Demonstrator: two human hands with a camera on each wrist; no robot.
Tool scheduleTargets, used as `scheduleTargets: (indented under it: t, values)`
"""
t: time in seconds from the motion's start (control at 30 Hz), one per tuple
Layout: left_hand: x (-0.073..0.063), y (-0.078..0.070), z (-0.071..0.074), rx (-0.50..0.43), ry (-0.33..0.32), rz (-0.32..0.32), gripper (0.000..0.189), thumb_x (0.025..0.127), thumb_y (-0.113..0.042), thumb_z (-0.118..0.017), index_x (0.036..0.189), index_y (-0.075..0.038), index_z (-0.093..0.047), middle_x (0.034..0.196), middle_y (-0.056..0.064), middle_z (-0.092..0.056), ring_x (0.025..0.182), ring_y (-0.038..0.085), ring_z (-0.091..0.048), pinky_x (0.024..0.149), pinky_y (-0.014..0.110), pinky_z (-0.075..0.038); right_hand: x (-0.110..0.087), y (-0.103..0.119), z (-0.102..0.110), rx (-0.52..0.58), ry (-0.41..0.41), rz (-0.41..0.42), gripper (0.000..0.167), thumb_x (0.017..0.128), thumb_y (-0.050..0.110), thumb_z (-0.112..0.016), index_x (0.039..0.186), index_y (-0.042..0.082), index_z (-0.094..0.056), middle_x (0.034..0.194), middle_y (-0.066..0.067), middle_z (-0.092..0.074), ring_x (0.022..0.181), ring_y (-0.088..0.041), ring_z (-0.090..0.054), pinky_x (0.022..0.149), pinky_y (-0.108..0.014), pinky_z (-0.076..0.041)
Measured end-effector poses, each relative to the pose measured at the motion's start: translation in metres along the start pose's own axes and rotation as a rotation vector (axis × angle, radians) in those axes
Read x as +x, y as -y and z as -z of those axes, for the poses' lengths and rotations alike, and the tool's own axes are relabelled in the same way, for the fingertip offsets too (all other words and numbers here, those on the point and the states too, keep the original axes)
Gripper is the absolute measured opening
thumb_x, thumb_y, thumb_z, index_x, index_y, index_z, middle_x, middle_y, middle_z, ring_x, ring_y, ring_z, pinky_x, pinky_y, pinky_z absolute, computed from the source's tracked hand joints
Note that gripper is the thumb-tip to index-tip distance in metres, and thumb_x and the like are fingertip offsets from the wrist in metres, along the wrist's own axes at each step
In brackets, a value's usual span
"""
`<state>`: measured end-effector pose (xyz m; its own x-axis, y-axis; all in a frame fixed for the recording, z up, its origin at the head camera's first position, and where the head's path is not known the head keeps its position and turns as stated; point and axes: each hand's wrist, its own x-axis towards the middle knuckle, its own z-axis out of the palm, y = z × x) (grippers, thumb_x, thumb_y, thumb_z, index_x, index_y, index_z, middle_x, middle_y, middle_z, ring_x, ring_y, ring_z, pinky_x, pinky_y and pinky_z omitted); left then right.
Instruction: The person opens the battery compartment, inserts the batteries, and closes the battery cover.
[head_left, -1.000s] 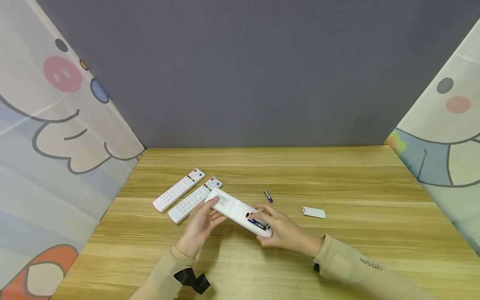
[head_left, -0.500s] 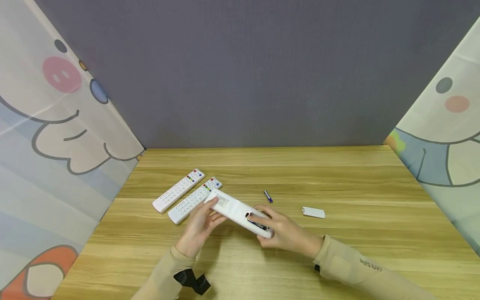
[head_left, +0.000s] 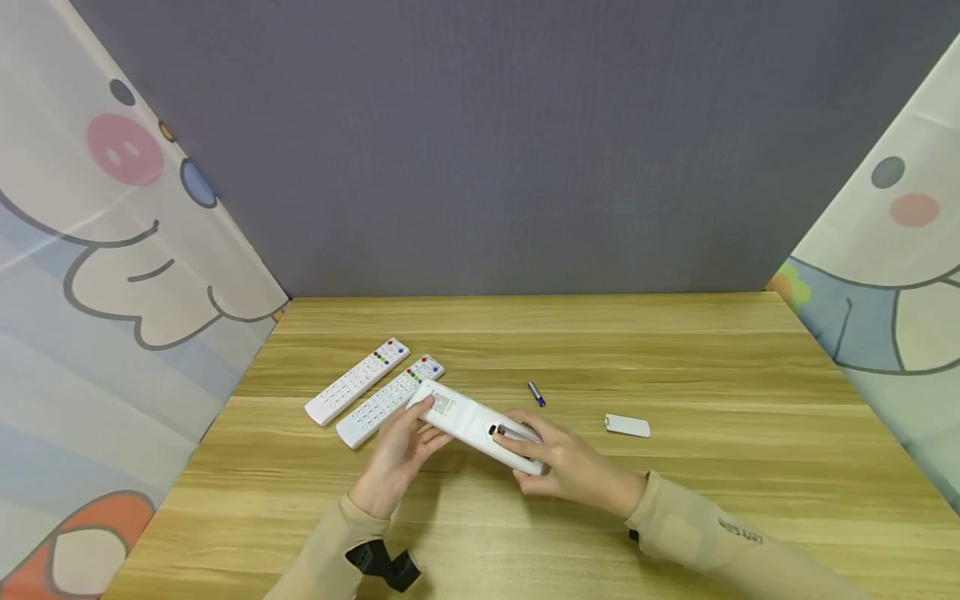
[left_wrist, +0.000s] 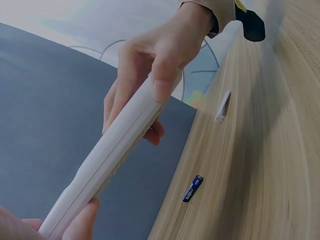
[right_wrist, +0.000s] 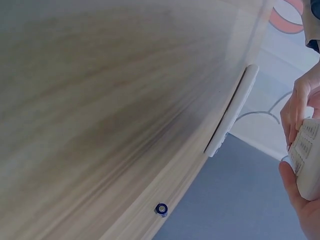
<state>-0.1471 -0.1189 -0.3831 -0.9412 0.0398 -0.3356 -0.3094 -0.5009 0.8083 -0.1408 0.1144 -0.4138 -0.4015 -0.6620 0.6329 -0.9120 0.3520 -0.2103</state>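
Observation:
A white remote control [head_left: 468,421] is held over the table, back side up, its battery compartment uncovered. My left hand [head_left: 401,454] grips the end with the printed code, thumb on top and fingers beneath. At the other end my right hand [head_left: 562,458] holds the remote, with its index finger lying over the compartment and partly hiding what is inside. The keys [right_wrist: 305,145] face down, as the right wrist view shows. A loose blue battery [head_left: 536,393] lies on the table beyond the remote. To the right is the white battery cover [head_left: 627,426].
Two more white remotes lie keys up at the left, the farther remote [head_left: 357,382] beside the nearer remote [head_left: 390,402], which the held one overlaps in the head view. A grey panel [head_left: 525,150] rises behind the wooden table [head_left: 712,350], between printed curtains.
Both hands have kept their places with the remote. My right index finger has shifted slightly over the compartment, where the dark battery label seen earlier no longer shows, only a greyish surface.

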Motion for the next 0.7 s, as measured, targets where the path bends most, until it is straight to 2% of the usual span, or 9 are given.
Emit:
scheduleTargets:
  t: [0.33,0.7]
  values:
    - [0.001,0.0004,0.0,-0.002,-0.009,0.011,0.023,0.091,-0.009,-0.044,0.112,0.001,-0.042,0.089,0.007,-0.057,0.079,0.022,-0.06,0.081,0.04,-0.05,0.0006,-0.0009,-0.0001,0.026,-0.017,-0.016,0.042,0.068,0.013,-0.068,0.108,0.001,-0.062,0.116,-0.021,-0.049,0.097,-0.028,-0.056,0.079,-0.022,-0.05]
    - [0.0023,0.0022,0.0038,0.025,-0.027,0.018,0.025,0.091,-0.012,-0.045,0.112,0.001,-0.043,0.089,0.006,-0.058,0.077,0.02,-0.06,0.077,0.035,-0.052,-0.0001,0.0021,-0.0019,0.12,0.05,-0.108,0.048,0.071,0.017,-0.071,0.116,0.006,-0.058,0.121,-0.018,-0.046,0.102,-0.025,-0.053,0.079,-0.02,-0.049]
